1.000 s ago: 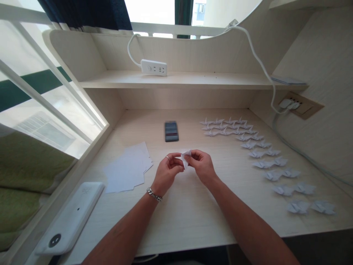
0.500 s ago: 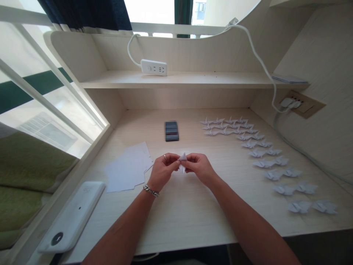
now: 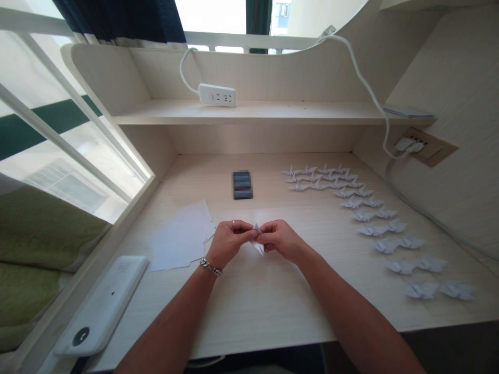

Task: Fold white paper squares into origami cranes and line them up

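A small folded piece of white paper [image 3: 257, 240] is pinched between both hands just above the desk's middle. My left hand [image 3: 226, 241], with a ring and a chain bracelet, grips its left side with closed fingers. My right hand [image 3: 281, 240] pinches its right side. Much of the paper is hidden behind the fingers. A loose pile of white paper sheets [image 3: 180, 236] lies on the desk just left of my left hand.
Several finished white paper cranes [image 3: 366, 213] lie in two rows curving along the desk's right side. A dark phone [image 3: 242, 185] lies behind the hands. A white device [image 3: 102, 306] rests at front left, a power strip [image 3: 217, 95] on the shelf, a wall socket [image 3: 424, 147] with cable at right.
Both hands have come down and slightly toward me with the folded paper, from held up above the desk to close over its surface. The paper has been turned and pressed between the fingers.
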